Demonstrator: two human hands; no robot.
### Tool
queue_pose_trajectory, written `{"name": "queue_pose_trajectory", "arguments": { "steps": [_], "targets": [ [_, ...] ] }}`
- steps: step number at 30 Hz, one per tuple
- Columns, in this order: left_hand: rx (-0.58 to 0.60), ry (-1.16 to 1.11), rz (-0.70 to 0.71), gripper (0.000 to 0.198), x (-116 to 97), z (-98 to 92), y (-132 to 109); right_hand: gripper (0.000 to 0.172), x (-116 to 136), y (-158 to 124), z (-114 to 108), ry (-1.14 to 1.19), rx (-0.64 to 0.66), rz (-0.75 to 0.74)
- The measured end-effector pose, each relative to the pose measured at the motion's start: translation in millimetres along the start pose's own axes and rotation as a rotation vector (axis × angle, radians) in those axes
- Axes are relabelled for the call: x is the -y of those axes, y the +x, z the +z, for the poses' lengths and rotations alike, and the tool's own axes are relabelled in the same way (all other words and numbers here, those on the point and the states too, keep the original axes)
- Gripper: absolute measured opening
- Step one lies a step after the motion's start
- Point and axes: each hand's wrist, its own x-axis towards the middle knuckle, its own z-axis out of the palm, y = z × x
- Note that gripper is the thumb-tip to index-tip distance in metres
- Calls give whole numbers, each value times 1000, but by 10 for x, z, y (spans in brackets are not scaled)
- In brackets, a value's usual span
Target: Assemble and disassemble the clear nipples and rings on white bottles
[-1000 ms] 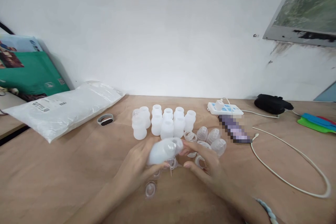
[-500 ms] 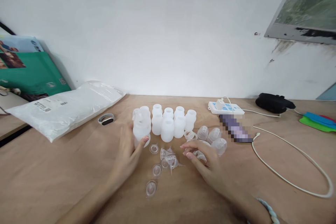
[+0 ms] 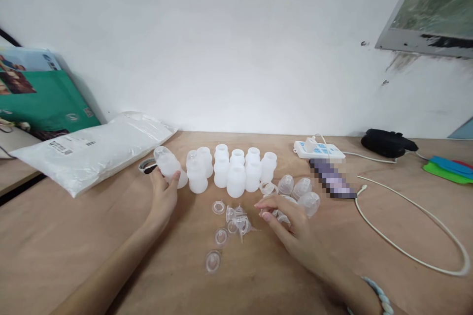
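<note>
My left hand (image 3: 164, 196) is closed around a small white baby bottle (image 3: 170, 167) with a clear domed cap, tilted to the left beside the row. Another capped bottle (image 3: 197, 177) stands just right of it. Several uncapped white bottles (image 3: 236, 181) stand upright in a cluster. My right hand (image 3: 290, 219) hovers loosely curled over clear parts, thumb and fingers slightly apart, with nothing visible in them. Clear domed caps (image 3: 302, 188) lie beside and partly under it, near a clear ring (image 3: 268, 188). Between my hands are several transparent nipples (image 3: 240, 220), some piled together.
A white plastic package (image 3: 96, 150) lies at the left, with a wristband (image 3: 147, 165) partly hidden behind my left hand. At the right are a power strip (image 3: 320, 149), a phone (image 3: 330, 177), a looped white cable (image 3: 436, 224) and a black case (image 3: 386, 142).
My left hand has carried the capped bottle leftward, away from the row, and it now tilts. Behind it, another capped bottle is uncovered. My right hand has hardly moved.
</note>
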Motion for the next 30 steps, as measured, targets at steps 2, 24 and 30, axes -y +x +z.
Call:
{"name": "queue_pose_trajectory", "arguments": {
  "steps": [2, 24, 30],
  "targets": [
    [4, -64, -63, 47, 28, 42, 23, 12, 10, 3, 1, 5, 6, 1],
    [132, -182, -144, 36, -151, 62, -54, 14, -168, 79, -80, -250, -166, 0],
    [-85, -150, -24, 35, -208, 20, -86, 12, -345, 87, -63, -644, -39, -58]
  ]
}}
